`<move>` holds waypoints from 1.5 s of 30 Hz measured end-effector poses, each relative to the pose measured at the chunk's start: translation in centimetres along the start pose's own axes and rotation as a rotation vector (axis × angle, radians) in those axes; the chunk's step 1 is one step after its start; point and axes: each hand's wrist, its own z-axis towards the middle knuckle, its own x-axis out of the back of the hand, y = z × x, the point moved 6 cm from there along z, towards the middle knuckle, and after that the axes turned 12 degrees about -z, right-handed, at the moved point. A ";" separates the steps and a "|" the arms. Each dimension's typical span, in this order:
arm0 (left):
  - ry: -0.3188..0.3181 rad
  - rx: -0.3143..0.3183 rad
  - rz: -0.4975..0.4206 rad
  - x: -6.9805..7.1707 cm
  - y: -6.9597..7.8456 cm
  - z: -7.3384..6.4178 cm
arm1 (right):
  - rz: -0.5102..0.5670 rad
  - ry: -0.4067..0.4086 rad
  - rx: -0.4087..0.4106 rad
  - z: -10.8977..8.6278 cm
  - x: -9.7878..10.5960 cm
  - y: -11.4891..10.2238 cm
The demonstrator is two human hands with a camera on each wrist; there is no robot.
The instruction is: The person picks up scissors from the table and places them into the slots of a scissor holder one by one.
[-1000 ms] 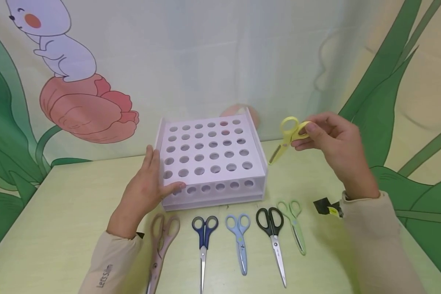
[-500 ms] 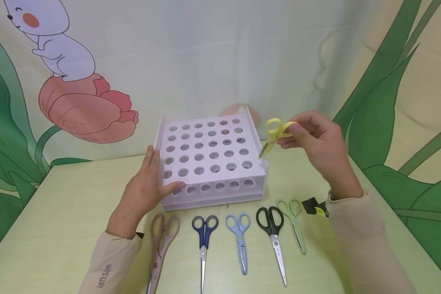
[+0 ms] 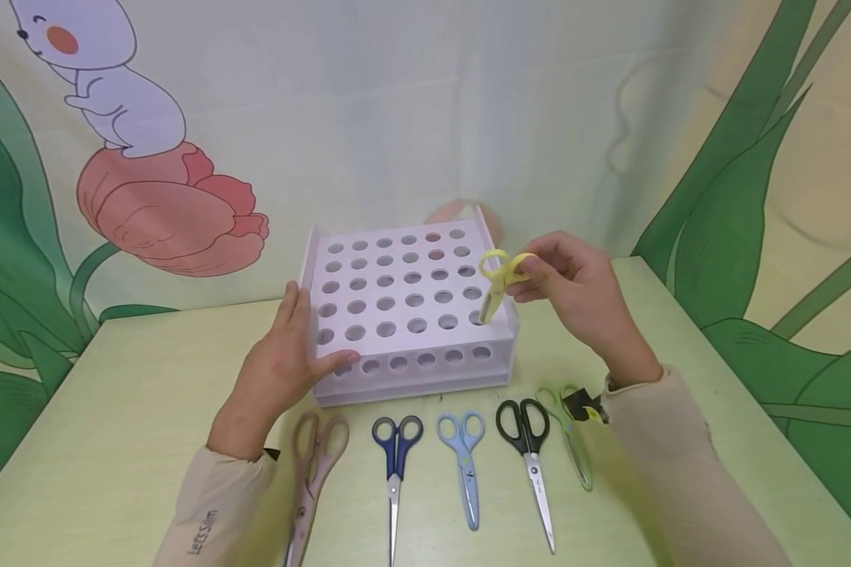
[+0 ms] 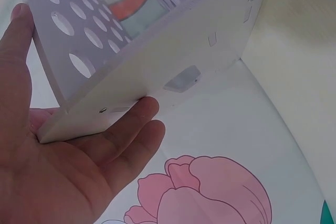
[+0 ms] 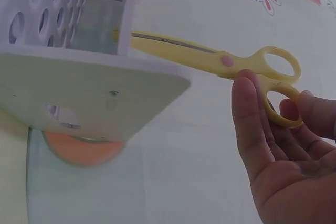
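My right hand (image 3: 570,291) pinches one handle loop of yellow scissors (image 3: 493,299) between thumb and fingers. Their blades point down, and the tip overlaps the front right hole of a white rack (image 3: 397,342) in the head view. In the right wrist view, the yellow scissors (image 5: 184,51) pass behind the top edge of the side panel (image 5: 94,98). My left hand (image 3: 273,362) rests on the rack's front left corner, thumb across the front and straight fingers along the side. In the left wrist view, fingers (image 4: 131,124) touch the outer side panel (image 4: 173,51).
In front of the rack lie pink scissors (image 3: 312,476), dark blue scissors (image 3: 395,461), light blue scissors (image 3: 468,480), black-handled scissors (image 3: 529,449) and green scissors (image 3: 574,453). A cartoon-printed curtain (image 3: 369,118) hangs behind the pale table (image 3: 142,394).
My right hand has moved left with the yellow scissors, from beside the rack to over its right front holes. My left hand and the rack have stayed in place.
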 end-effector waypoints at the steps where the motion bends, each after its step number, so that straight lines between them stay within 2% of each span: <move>1: 0.001 -0.004 0.000 0.0 0.0 0.0 | -0.011 -0.004 -0.005 0.0 -0.1 0.1; 13: -0.010 0.004 0.014 -0.1 -0.2 0.2 | -0.206 -0.002 -0.050 0.0 -1.1 1.8; 25: -0.008 0.002 0.022 0.0 -0.2 0.1 | -0.360 -0.029 -0.172 0.0 -2.1 3.2; 33: -0.014 0.012 0.020 0.0 -0.3 0.1 | -0.419 -0.065 -0.119 0.1 -2.5 3.6; 45: -0.015 0.022 0.019 0.0 -0.3 0.0 | -0.472 -0.122 -0.140 0.1 -3.1 4.3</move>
